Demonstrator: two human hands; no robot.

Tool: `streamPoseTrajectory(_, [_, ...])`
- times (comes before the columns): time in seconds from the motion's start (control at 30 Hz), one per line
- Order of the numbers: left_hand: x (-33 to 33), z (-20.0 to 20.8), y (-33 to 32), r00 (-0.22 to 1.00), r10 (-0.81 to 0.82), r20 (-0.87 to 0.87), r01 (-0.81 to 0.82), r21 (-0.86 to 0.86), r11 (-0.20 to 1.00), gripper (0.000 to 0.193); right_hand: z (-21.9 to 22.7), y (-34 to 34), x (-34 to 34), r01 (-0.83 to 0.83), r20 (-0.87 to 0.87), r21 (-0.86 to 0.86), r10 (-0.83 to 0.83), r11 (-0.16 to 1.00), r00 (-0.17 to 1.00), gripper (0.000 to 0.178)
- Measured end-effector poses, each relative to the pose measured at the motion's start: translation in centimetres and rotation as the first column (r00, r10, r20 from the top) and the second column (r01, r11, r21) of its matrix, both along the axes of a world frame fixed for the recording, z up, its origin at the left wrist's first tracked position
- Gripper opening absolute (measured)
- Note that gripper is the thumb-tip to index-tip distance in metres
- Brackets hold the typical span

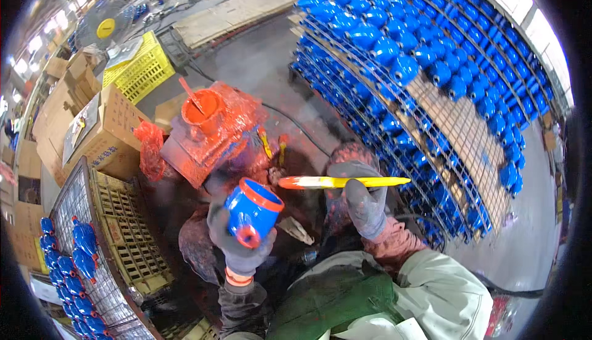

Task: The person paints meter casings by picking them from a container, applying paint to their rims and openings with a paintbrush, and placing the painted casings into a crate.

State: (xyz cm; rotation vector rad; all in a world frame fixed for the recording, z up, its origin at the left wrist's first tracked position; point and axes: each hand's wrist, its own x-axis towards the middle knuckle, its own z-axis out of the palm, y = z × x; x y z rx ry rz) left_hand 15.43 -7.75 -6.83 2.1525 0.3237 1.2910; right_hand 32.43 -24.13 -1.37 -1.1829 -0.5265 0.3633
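Note:
My left hand (243, 255), in a grey glove, grips a blue cylindrical fitting (253, 210). Its open top rim is orange-red, and so is the small round port on its side. In my gloved right hand (365, 199) is a paintbrush (345, 182) with a yellow handle, held level. The brush's red-coated tip points left, just right of the fitting's rim and apart from it. Beyond my left hand an orange-red paint pot (203, 113) with a stick in it stands on a paint-covered stand (237, 115).
Layered wire racks (456, 136) full of blue fittings stand to the right. Blue fittings with red rims (84, 247) lie on a mesh rack (114, 272) at left. Cardboard boxes (117, 133), a yellow crate (145, 71) and a large fan (105, 26) are at far left.

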Motion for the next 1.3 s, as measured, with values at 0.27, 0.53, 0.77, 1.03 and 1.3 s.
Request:
streamPoseTrajectory(0.27, [-3.4, -0.1, -5.1, 0.994, -0.102, -0.043, 0.098, -0.087, 0.991, 0.086, 1.6, -2.4, -1.3, -0.242, 0.287, -0.028, 0.24, 0.97, 0.928, 0.011])
streamPoseTrajectory(0.53, [-3.7, 0.5, -6.8, 0.991, 0.118, -0.065, -0.12, -0.039, 0.992, 0.077, -3.2, -6.2, -1.6, -0.103, 0.188, -0.297, 0.164, 0.949, 0.968, 0.017])
streamPoseTrajectory(0.77, [-3.4, 1.3, -7.2, 0.973, 0.177, -0.145, -0.18, -0.008, 0.984, 0.079, 0.5, -4.1, -1.4, -0.332, 0.724, 0.053, 0.193, 0.942, 0.663, 0.024])
streamPoseTrajectory(1.03, [-6.6, 0.7, -6.7, 0.966, 0.238, -0.098, -0.24, -0.012, 0.971, 0.094, 0.1, -3.4, -2.4, -0.032, 0.435, 0.012, 0.024, 0.999, 0.9, 0.026])
streamPoseTrajectory(1.3, [-13.3, 3.4, -2.3, 0.852, 0.513, -0.108, -0.503, 0.107, 0.858, 0.1, -2.3, -3.6, -2.8, -0.155, 0.088, -0.058, 0.16, 0.986, 0.983, 0.015])
